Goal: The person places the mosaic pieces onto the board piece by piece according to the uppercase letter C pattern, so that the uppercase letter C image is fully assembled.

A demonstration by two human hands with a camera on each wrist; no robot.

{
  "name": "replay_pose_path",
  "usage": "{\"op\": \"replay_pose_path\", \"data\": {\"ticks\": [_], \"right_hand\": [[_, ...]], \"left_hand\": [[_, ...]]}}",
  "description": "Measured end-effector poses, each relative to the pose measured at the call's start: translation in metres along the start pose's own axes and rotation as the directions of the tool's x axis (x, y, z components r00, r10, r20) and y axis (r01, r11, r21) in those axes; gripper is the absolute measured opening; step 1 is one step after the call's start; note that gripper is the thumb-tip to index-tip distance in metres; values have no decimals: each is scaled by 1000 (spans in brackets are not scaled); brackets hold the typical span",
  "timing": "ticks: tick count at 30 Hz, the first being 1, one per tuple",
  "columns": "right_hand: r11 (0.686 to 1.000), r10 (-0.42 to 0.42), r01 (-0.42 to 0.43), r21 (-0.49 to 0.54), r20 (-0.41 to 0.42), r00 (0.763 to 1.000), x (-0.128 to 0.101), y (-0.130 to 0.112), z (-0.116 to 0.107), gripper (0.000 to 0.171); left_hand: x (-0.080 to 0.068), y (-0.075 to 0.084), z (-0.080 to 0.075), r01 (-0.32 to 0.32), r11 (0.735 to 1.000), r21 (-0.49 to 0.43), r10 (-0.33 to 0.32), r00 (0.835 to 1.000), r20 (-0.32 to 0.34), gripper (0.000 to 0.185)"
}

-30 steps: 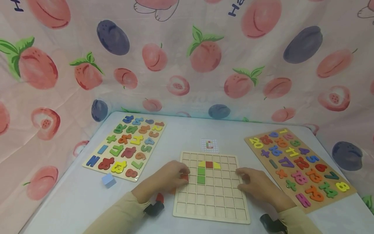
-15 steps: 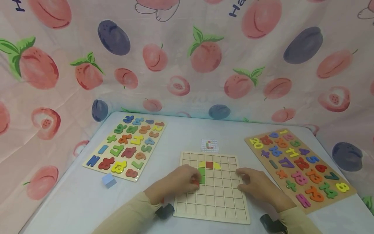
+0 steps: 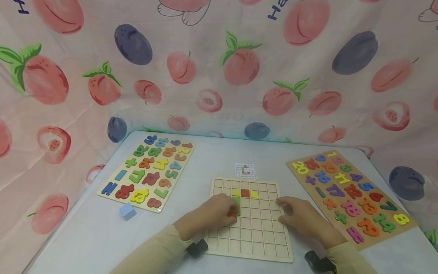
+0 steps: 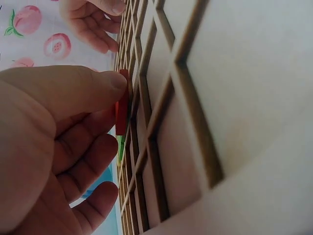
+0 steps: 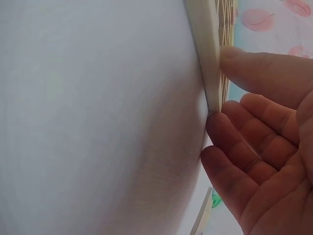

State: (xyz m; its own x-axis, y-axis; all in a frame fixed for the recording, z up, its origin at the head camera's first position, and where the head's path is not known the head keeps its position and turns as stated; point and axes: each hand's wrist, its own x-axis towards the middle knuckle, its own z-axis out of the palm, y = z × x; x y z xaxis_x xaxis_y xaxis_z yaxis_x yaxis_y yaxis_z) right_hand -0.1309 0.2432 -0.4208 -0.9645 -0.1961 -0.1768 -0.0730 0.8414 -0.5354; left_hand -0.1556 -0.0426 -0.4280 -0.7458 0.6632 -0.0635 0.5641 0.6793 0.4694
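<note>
Honestly, looks like mid-placement to me: the left hand [image 3: 219, 210] has a flat red piece [image 4: 121, 112] pinched between thumb and fingers, right at the square pale wooden grid board [image 3: 258, 239], just on the near side of the green square tiles [image 3: 236, 199]. Can't tell if it's seated in a cell, fingers cover too much. Right hand [image 3: 301, 215] is half open with nothing gripped, thumb and fingertips touching the board's right edge, I'd guess to steady it. Past the greens, a red square tile [image 3: 245, 193] sits between two yellow curved tiles [image 3: 254, 194]. Next move imo calls for squaring the piece to the cell walls and pressing it flat, maybe checking the small white gridded card [image 3: 245, 171] with the coloured C.
</note>
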Motion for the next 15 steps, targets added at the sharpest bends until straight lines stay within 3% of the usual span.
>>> {"op": "replay_pose_path", "data": {"ticks": [15], "right_hand": [[1000, 11, -11, 12, 2, 1000, 1, 0, 1, 57]], "left_hand": [[-2, 5, 1, -22, 999, -33, 22, 1000, 6, 20]]}}
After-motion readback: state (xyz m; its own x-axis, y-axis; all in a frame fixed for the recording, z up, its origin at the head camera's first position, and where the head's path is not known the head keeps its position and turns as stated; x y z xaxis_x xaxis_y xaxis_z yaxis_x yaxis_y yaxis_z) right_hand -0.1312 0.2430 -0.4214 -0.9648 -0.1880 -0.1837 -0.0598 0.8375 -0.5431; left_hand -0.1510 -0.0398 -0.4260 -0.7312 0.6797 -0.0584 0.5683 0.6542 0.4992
